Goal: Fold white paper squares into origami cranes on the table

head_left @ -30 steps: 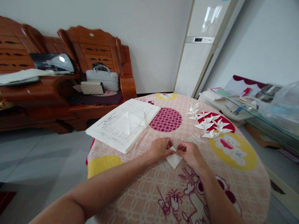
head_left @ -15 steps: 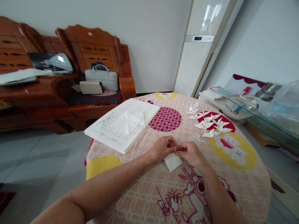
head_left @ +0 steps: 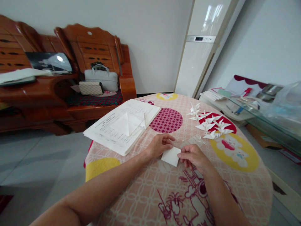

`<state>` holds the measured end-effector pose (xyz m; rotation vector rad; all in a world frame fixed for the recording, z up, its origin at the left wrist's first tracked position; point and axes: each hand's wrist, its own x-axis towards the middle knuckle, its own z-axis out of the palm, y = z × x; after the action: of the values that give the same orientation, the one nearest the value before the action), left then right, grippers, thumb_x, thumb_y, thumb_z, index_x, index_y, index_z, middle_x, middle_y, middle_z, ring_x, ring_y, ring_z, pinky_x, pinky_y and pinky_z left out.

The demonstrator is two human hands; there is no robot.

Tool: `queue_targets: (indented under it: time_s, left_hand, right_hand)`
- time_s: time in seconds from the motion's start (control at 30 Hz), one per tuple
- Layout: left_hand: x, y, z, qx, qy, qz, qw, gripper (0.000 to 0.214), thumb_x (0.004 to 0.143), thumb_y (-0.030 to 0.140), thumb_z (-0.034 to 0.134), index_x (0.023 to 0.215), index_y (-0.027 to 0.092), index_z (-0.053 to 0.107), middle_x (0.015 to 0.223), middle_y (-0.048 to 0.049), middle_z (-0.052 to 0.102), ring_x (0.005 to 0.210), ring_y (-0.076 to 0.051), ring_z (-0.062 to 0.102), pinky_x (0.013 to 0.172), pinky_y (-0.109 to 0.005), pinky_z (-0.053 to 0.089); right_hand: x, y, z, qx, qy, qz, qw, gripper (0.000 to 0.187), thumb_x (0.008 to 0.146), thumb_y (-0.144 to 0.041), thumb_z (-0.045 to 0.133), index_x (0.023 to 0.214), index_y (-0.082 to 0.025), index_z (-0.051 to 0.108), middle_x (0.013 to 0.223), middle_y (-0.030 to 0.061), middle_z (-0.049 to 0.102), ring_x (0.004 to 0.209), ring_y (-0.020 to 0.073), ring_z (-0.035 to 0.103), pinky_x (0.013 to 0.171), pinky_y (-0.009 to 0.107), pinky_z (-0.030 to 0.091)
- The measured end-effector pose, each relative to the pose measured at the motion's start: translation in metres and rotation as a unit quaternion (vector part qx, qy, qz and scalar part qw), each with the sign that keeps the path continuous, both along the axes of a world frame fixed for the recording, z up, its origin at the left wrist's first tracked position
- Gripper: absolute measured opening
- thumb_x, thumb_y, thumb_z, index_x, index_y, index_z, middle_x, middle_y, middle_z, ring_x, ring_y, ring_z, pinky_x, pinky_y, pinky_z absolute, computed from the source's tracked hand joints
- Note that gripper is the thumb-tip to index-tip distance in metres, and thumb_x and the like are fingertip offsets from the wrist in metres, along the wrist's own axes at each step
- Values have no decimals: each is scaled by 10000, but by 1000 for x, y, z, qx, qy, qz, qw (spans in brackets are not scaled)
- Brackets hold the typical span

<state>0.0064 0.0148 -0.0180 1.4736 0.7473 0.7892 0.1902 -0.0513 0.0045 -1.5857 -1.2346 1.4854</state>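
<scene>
One small square of white paper [head_left: 171, 157] is sitting tilted between the left hand [head_left: 160, 145] and the right hand [head_left: 193, 156], over the cloth-covered surface [head_left: 138, 185]; whether it is resting there or hovering just above is staying unclear. The right hand is pinching the corner nearest it between thumb and fingers, while the left hand is curling its fingers beside the far edge, its thumb seeming to touch; whether it is truly gripping, I cannot tell. The paper is looking very light, thin and fairly stiff where layered, likely creasing or tearing if pulled hard, so the edges and corners are offering the safest hold, with light fingertip pressure. Its underside is hiding from view, so the number of layers is remaining uncertain, and the left fingers are covering part of the top edge. Beyond the right hand, paper cranes [head_left: 213, 125] are overlapping too closely for counting, and the clear scraps [head_left: 196, 140] nearer it are blurring into the cloth. Past the left hand, a folded sheet [head_left: 128, 123] is lying on printed pages [head_left: 103, 133] whose text is too small for reading.
</scene>
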Motion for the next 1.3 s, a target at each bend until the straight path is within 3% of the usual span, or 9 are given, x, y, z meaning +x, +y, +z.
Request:
queue_targets:
  time_s: [0.2, 0.53, 0.63, 0.77, 0.87, 0.97, 1.1, 1.3]
  left_hand:
    - [2, 5, 3, 19, 9, -22, 1000, 277, 720, 205, 670, 975, 98, 659, 710, -19, 640, 609, -101, 570, 566, -197, 405]
    - [3, 15, 2, 95, 59, -8, 994, 267, 750, 193, 623, 992, 105, 695, 636, 20, 537, 562, -76, 456, 522, -190, 324]
    - [6, 20, 2, 125, 82, -1, 989, 259, 762, 194, 605, 993, 117, 694, 622, 27, 530, 556, -78, 450, 519, -189, 319]
    - [8, 25, 2, 191, 139, 27, 971, 236, 798, 211, 584, 989, 129, 696, 631, 18, 565, 558, -91, 468, 541, -205, 350]
    - [8, 24, 2, 284, 184, 41, 940, 252, 801, 130, 556, 1016, 145, 687, 816, -40, 657, 712, -136, 561, 676, -251, 438]
    - [7, 18, 3, 382, 185, 3, 905, 337, 763, 32, 539, 1055, 148, 661, 1032, -91, 651, 955, -192, 583, 844, -311, 458]
    - [4, 5, 3, 432, 211, -99, 871, 262, 819, 27, 485, 973, 138, 665, 960, -89, 639, 927, -180, 588, 813, -271, 461]
    - [-4, 1, 7, 390, 201, -120, 890, 215, 868, 71, 476, 928, 133, 673, 901, -80, 643, 864, -159, 597, 787, -245, 452]
  right_hand:
    - [0, 2, -6, 22, -26, -4, 999, 217, 716, -369, 627, 677, -162, 575, 527, -31, 604, 315, 66, 478, 255, 146, 288]
    - [-5, 2, -6, 19, -50, -37, 998, 254, 746, -337, 561, 553, -173, 550, 439, -26, 555, 279, 76, 452, 247, 163, 246]
    - [-6, 4, -7, 53, -96, -47, 993, 276, 765, -309, 541, 522, -180, 532, 423, -31, 538, 273, 68, 436, 273, 169, 247]
    - [-7, 8, -9, 113, -187, -46, 975, 307, 782, -259, 524, 483, -191, 510, 403, -29, 523, 293, 70, 429, 338, 191, 285]
    - [-7, 10, -11, 143, -249, -59, 956, 298, 761, -225, 552, 468, -198, 510, 407, -15, 531, 353, 87, 446, 393, 211, 289]
    - [-8, 10, -11, 183, -310, -73, 930, 235, 729, -214, 600, 497, -198, 567, 473, 13, 584, 460, 115, 502, 467, 231, 305]
    - [-7, 10, -11, 187, -349, -77, 915, 142, 706, -231, 640, 568, -199, 625, 597, 51, 664, 573, 163, 584, 539, 256, 341]
    - [0, 12, -10, 172, -325, -65, 928, 95, 684, -204, 617, 593, -192, 641, 587, 27, 664, 572, 168, 598, 542, 254, 371]
